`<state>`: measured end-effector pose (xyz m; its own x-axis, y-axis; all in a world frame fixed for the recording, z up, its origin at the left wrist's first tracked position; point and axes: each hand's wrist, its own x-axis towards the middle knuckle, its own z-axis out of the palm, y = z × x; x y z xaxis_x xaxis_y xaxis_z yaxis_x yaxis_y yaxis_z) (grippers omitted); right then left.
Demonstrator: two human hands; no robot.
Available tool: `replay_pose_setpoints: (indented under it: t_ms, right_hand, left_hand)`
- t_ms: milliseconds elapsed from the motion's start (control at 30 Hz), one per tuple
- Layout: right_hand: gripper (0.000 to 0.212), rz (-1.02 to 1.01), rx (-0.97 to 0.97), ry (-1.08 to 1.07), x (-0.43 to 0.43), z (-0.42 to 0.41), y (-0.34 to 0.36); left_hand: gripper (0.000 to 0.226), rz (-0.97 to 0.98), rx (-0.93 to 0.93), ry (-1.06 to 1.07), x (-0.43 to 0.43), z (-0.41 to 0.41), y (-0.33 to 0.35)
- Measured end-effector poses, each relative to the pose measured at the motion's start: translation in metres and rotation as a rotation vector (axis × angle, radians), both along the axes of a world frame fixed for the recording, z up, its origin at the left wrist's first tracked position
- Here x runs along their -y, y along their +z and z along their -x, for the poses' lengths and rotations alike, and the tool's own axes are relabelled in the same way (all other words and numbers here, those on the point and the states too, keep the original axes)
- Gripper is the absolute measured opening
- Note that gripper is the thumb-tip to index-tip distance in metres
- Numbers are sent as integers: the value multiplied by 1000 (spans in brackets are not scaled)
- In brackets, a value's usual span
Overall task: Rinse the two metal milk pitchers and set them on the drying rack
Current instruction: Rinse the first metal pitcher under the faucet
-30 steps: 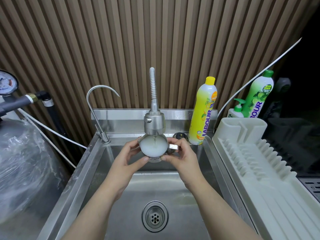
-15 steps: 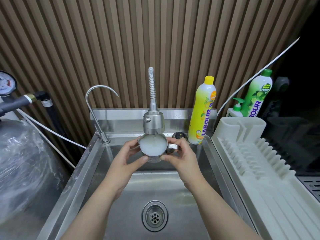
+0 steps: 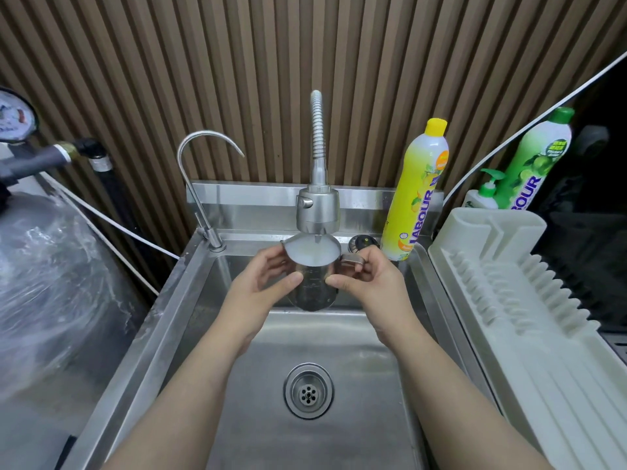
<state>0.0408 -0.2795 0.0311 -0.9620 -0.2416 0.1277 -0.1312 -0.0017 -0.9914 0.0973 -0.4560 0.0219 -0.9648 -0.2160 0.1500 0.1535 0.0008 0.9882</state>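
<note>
A metal milk pitcher (image 3: pixel 314 286) hangs upright over the sink, right under the sprayer tap (image 3: pixel 317 212). Cloudy white water fills it to the brim and a thin stream runs in. My left hand (image 3: pixel 268 283) grips its left side, thumb in front and fingers behind. My right hand (image 3: pixel 368 283) holds its right side at the handle, thumb against the front wall. Only one pitcher is in view. The white drying rack (image 3: pixel 529 320) stands to the right of the sink with nothing on it.
The steel sink (image 3: pixel 190 310) has a round drain (image 3: pixel 308 391) near me. A thin curved tap (image 3: pixel 200 184) stands at its back left corner. A yellow soap bottle (image 3: pixel 419 195), a green one (image 3: pixel 532 164) and a pump bottle (image 3: pixel 485 195) stand behind. A plastic-wrapped tank (image 3: pixel 54 276) is on the left.
The water level in the pitcher has risen to the brim. Both hands keep their hold in the same place under the tap.
</note>
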Motion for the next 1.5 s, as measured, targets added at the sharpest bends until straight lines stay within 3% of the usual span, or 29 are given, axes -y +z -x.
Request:
replay_pose_setpoints:
  t_ms: [267, 433, 600, 733, 967, 1133, 1233, 1500]
  right_hand:
    - [40, 64, 145, 50, -8, -16, -43]
    - [43, 12, 430, 106, -16, -39, -112]
    - [36, -206, 742, 133, -20, -50, -150]
    - [18, -326, 895, 188, -17, -53, -147]
    - [41, -373, 1065, 147, -18, -53, -139]
    - [36, -360, 946, 105, -17, -45, -124]
    - [27, -267, 722, 21, -9, -29, -103]
    - [41, -129, 328, -39, 3, -7, -11]
  left_hand:
    - [45, -24, 117, -11, -8, -16, -43]
    - [38, -116, 373, -11, -22, -45, -106]
    - [20, -153, 743, -29, -24, -60, -143]
    - [30, -160, 890, -33, -25, -60, -147]
    - [50, -127, 1019, 55, -30, -54, -147]
    - [40, -74, 968, -69, -34, -54, -134]
    - [34, -97, 794, -49, -34, -41, -107]
    - [28, -94, 402, 9, -23, -13, -19]
